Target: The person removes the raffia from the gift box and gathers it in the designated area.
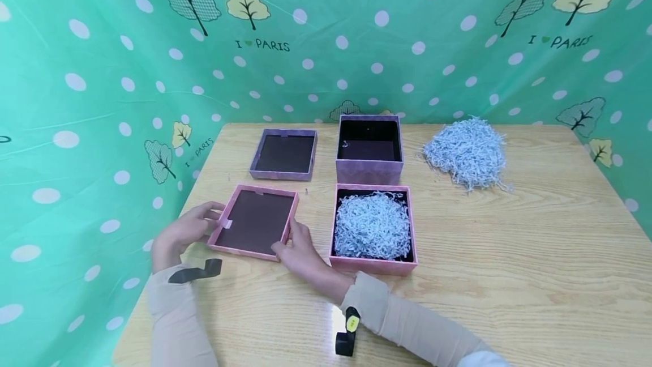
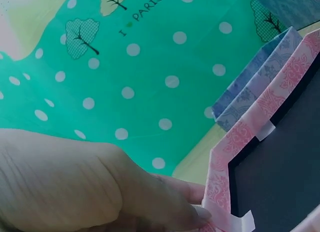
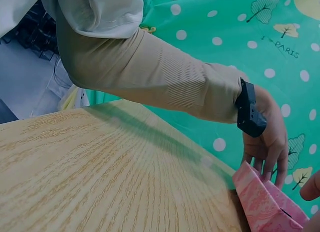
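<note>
An upturned pink box lid (image 1: pixel 254 221) with a dark inside is held between both hands at the table's left side. My left hand (image 1: pixel 187 230) grips its left edge; in the left wrist view the thumb meets the patterned pink rim (image 2: pixel 240 138). At the near right corner my right hand (image 1: pixel 301 248) holds the lid, thumb over the rim and fingers along the outer side. To the right stands a pink box (image 1: pixel 374 267) filled with pale blue shredded paper (image 1: pixel 373 225).
Behind the pink lid lies an upturned purple lid (image 1: pixel 285 154). An open purple box (image 1: pixel 369 171) with a dark interior stands behind the pink box. A loose heap of pale blue shredded paper (image 1: pixel 467 150) sits at the back right of the wooden table (image 1: pixel 509 265). A green polka-dot curtain (image 1: pixel 356 33) hangs behind.
</note>
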The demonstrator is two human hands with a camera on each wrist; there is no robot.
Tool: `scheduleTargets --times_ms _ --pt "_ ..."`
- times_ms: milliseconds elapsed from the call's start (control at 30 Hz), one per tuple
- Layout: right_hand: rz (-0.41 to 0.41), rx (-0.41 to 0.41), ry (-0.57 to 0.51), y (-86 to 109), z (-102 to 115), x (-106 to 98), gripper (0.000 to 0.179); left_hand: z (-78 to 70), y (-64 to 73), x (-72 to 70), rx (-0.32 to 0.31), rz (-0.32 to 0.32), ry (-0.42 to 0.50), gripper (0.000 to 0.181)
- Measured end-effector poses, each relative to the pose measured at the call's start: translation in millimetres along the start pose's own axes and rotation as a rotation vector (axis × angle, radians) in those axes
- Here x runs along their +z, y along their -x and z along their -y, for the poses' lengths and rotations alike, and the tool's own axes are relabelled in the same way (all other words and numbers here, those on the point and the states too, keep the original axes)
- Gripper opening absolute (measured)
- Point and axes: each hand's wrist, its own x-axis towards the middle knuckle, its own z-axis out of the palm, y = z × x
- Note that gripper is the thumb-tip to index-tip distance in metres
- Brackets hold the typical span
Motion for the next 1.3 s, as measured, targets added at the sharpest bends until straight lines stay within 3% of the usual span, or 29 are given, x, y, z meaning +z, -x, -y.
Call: scheduleTargets --times_ms 133,233,400,533,700,833,933,1100,1300 --pt "-0.002 -0.051 0.031 3.4 0.7 -0.2 0.083 -0.7 -1.0 1.0 0.003 -0.003 -0.045 0.046" --pt "0.021 -0.155 0.122 11.6 5.3 -2.7 0.083 -6.4 0.9 2.2 -0.011 -0.039 -0.112 0.041" --pt "0.109 -0.354 0.251 31.7 28.9 -15.2 0.074 -35.9 10.0 4.9 0.021 -0.211 -0.282 0.041" --pt "0.174 -0.471 0.259 41.5 52.4 -32.5 0.06 -61.6 12.2 9.1 0.097 -0.271 -0.264 0.046" --pt "0.205 -0.516 0.294 49.9 76.1 -60.1 0.049 -89.2 6.7 22.6 0.219 -0.207 -0.13 0.043" --pt "0.171 -0.539 0.343 52.1 86.1 -84.9 0.047 -108.6 -2.0 39.4 0.332 -0.112 -0.003 0.04" --pt "0.143 -0.518 0.355 52.2 89.8 -104.7 0.047 -121.8 -7.9 52.8 0.379 -0.054 0.09 0.037" --pt "0.099 -0.527 0.401 49.5 88.7 -137.0 0.045 -139.3 -15.3 74.2 0.422 0.019 0.173 0.035" --pt "0.048 -0.463 0.477 46.8 75.7 -167.1 0.044 -155.7 -24.8 98.9 0.424 0.134 0.133 0.039"
